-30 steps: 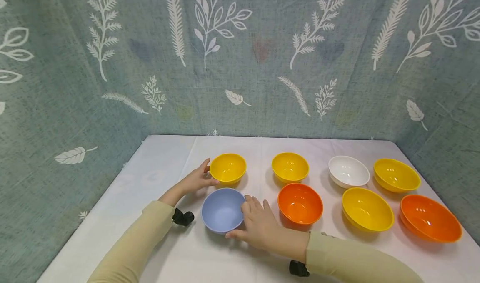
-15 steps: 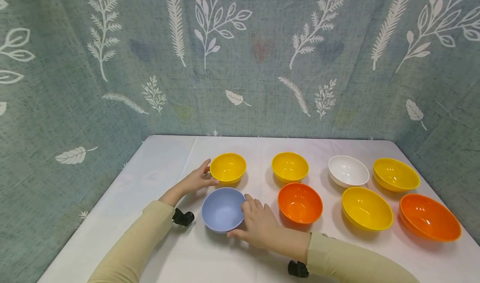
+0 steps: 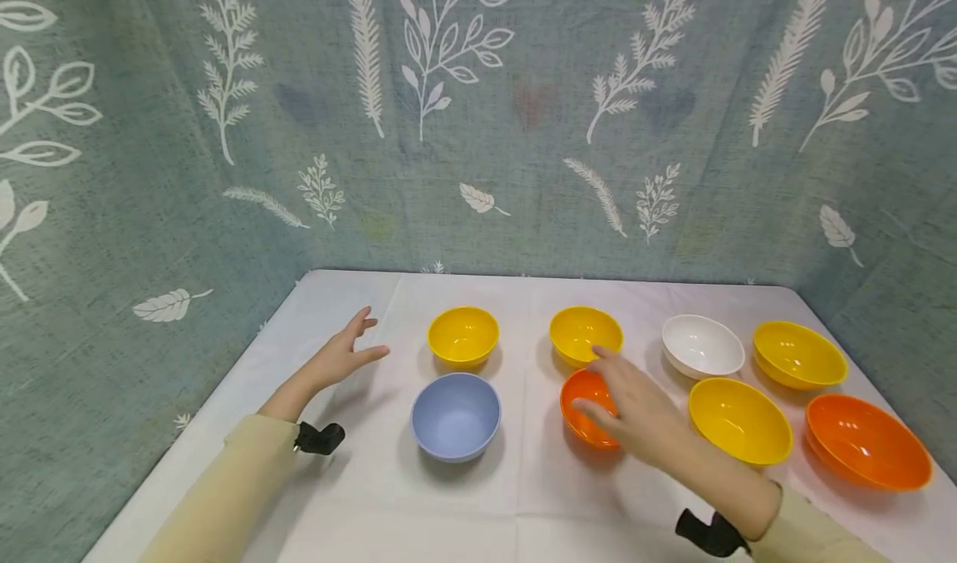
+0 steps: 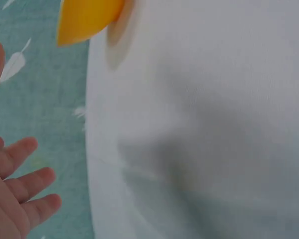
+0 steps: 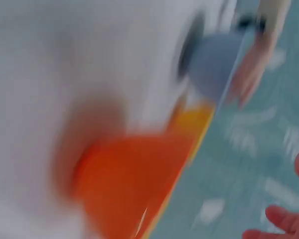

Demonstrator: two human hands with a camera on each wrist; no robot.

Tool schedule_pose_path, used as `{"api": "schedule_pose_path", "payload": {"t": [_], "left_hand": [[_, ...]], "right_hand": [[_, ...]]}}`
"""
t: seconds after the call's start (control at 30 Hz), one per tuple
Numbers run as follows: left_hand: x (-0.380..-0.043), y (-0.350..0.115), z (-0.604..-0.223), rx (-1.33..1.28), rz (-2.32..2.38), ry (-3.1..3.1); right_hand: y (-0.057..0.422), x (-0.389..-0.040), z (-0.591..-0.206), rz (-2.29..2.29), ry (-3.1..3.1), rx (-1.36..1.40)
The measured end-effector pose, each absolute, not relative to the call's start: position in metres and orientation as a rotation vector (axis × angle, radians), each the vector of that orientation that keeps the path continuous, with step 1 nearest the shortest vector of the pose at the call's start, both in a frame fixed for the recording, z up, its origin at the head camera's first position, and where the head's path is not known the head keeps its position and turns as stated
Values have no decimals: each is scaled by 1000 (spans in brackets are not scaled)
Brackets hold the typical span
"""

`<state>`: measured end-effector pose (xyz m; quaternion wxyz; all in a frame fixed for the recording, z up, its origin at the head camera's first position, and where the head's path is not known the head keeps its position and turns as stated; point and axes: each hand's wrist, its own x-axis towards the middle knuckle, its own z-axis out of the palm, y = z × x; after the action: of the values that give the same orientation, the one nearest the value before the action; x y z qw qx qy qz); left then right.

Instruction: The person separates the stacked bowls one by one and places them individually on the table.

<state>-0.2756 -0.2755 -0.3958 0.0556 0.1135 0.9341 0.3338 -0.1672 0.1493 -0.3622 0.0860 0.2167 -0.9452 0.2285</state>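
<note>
My left hand [image 3: 332, 359] hovers left of the leftmost yellow bowl [image 3: 463, 337], apart from it, with fingers spread and nothing held. That bowl's edge also shows at the top of the left wrist view. In front of it stands a blue bowl [image 3: 456, 418] that neither hand touches. Over the small orange bowl [image 3: 579, 418] my right hand [image 3: 635, 405] is held with fingers extended, hiding part of it; the right wrist view is blurred, and the hand appears apart from the bowl. Just behind sits a second yellow bowl [image 3: 583, 335].
To the right stand a white bowl [image 3: 703, 347], a yellow bowl [image 3: 798, 355] at the back, another yellow bowl [image 3: 738, 422] in front, and a wide orange bowl [image 3: 867, 443]. A white cloth covers the table [image 3: 419, 521]. Patterned green fabric [image 3: 523, 173] hangs behind and at both sides.
My left hand has left the leftmost yellow bowl and moved left. The right hand has come off the blue bowl and moved right, over the small orange bowl. The head view has shifted slightly.
</note>
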Motion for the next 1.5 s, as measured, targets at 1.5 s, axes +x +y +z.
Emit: {"api": "schedule_pose_path", "payload": {"t": [1.5], "left_hand": [[-172, -257, -373, 272, 313, 3200]], "right_hand": [[398, -147, -404, 287, -3053, 19]]}}
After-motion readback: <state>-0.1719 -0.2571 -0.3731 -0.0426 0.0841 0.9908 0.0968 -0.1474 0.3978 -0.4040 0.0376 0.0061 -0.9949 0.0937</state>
